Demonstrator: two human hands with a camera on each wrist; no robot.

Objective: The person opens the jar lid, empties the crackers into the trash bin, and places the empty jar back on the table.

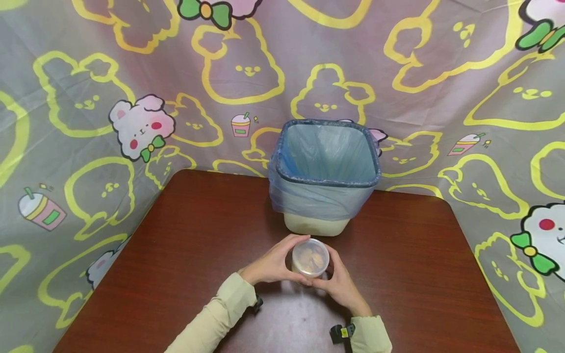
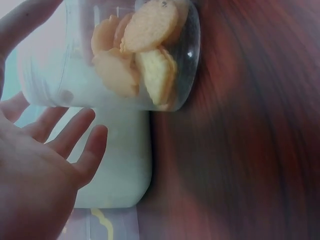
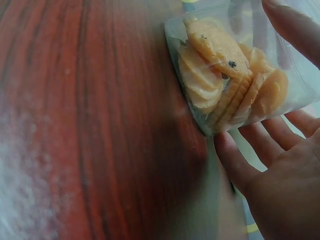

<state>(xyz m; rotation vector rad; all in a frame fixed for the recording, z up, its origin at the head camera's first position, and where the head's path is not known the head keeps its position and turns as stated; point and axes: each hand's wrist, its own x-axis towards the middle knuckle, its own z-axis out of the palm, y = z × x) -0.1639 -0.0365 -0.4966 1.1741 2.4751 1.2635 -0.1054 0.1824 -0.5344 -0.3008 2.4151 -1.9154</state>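
Observation:
A clear round plastic jar (image 1: 311, 257) with a pale lid is held between both hands near the middle of the table. Its lid faces up toward the head camera. Several biscuits (image 2: 150, 30), some scalloped or ridged, lie in the bottom of the jar. My left hand (image 1: 274, 262) grips the jar's left side, thumb on the near side and fingers curving round the far side. From the right, my right hand (image 1: 341, 283) grips it likewise. Whether the jar's base touches the table cannot be told.
Just beyond the jar stands a cream bin (image 1: 315, 225) lined with a blue translucent bag (image 1: 324, 198), its mouth open. The dark red-brown wooden table (image 1: 198, 220) is bordered by a grey curtain (image 1: 247, 147) with yellow cartoon outlines on the left, back and right.

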